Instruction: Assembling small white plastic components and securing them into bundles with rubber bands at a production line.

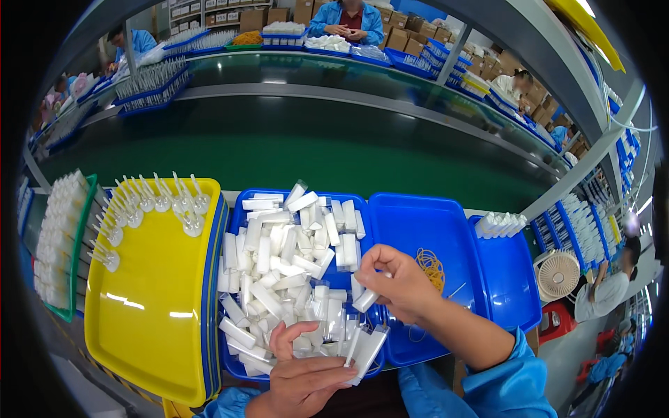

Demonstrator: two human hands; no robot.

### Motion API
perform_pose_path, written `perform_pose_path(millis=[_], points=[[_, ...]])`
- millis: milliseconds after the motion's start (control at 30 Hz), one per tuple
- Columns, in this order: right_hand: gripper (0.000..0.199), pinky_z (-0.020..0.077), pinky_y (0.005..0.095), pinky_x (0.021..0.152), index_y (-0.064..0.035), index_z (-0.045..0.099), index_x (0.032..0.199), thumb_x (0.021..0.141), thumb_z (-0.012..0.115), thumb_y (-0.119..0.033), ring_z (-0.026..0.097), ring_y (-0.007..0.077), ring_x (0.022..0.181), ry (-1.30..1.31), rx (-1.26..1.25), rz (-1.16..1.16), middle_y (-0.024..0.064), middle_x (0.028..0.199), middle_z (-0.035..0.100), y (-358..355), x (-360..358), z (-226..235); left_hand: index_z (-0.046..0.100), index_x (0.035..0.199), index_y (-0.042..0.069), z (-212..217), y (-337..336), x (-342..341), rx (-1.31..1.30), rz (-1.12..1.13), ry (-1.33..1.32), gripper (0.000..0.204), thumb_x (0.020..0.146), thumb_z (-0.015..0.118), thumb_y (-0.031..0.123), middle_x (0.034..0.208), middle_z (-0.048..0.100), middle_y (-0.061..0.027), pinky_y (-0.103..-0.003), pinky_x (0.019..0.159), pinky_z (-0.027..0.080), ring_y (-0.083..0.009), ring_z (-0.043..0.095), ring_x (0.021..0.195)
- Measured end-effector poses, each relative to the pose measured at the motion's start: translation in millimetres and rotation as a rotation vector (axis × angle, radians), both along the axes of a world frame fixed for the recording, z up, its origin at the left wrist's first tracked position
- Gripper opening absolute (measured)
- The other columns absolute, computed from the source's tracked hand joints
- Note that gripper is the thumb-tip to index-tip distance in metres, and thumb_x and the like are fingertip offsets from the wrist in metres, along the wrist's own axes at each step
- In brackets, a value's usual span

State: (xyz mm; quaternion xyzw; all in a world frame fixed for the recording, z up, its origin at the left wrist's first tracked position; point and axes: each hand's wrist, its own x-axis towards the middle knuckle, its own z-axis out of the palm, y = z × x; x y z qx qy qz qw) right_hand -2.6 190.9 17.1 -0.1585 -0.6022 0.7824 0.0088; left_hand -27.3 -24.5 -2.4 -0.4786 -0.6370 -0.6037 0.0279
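Your left hand [305, 377] holds a few packs [369, 353] | your right hand [403, 284] pinches one | many are left loose in the blue tray [339, 280]

The left hand [304, 380] is holding clear-sleeved white blocks [369, 354] over the near edge of a heaped blue tray [339, 280], while the right hand [405, 284] is pinching another white block [365, 300]. Yellow rubber bands [433, 268] are lying in the adjoining blue tray [418, 223]. White stemmed pieces [162, 202] are standing in a yellow tray [146, 327]; beyond, a green conveyor belt [279, 146] is stretching across.
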Motion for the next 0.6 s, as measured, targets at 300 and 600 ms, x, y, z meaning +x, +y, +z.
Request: perform_pose_path(millis=[300,600], points=[[0.022,0.0383,0.0176,0.055,-0.007,0.049,0.105,0.085,0.059,-0.01,0.049,0.0042,0.07,-0.03,-0.297,0.09,-0.0015,0.087,0.053,-1.1,21.7,5.6,0.069,0.08,0.013,-1.8,8.2,0.0,0.01,-0.029,0.008,0.012,0.068,0.071,0.014,0.079,0.065,-0.0006,-0.05,0.094,0.029,-0.032,0.052,0.098],[0.023,0.0407,0.0209,0.065,-0.0059,0.045,0.106,0.089,0.055,-0.019,0.049,0.0076,0.08,0.007,-0.216,0.169,0.001,0.09,0.051,-0.8,36.7,13.1,0.068,0.08,0.023,-4.7,3.6,3.7,-0.133,-0.054,-0.015,0.02,0.063,0.075,0.014,0.079,0.065,0.0101,-0.048,0.097,0.016,-0.0287,0.047,0.102]])
